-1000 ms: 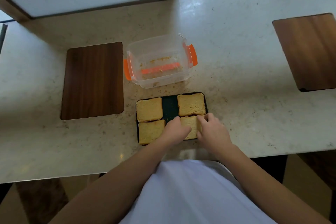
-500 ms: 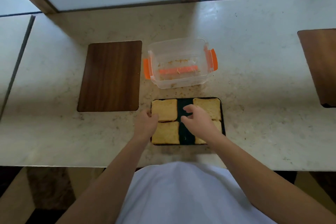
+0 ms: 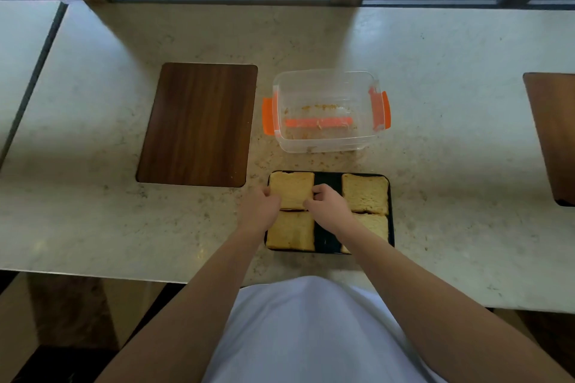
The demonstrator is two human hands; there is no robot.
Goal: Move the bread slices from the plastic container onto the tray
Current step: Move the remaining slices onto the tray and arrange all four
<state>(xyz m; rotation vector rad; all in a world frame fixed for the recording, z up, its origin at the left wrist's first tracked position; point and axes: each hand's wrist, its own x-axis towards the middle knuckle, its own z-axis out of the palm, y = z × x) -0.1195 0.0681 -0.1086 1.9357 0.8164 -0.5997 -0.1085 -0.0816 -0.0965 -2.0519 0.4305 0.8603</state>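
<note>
A black tray (image 3: 327,181) lies near the counter's front edge with several bread slices on it. My left hand (image 3: 259,207) pinches the left edge of the far-left slice (image 3: 291,188), and my right hand (image 3: 329,205) pinches its right edge. Another slice (image 3: 365,193) lies at the far right, one (image 3: 291,232) at the near left, and one (image 3: 375,224) at the near right, partly hidden by my right forearm. The clear plastic container (image 3: 326,76) with orange clips stands just behind the tray and holds only crumbs.
A dark wooden board (image 3: 199,123) is set into the stone counter left of the container. Another wooden board (image 3: 553,134) shows at the right edge. Window frames run along the back. The counter's front edge is close to my body.
Both hands moved from the near-right slice to the far-left slice and now grip its two side edges. The camera view shifted too.
</note>
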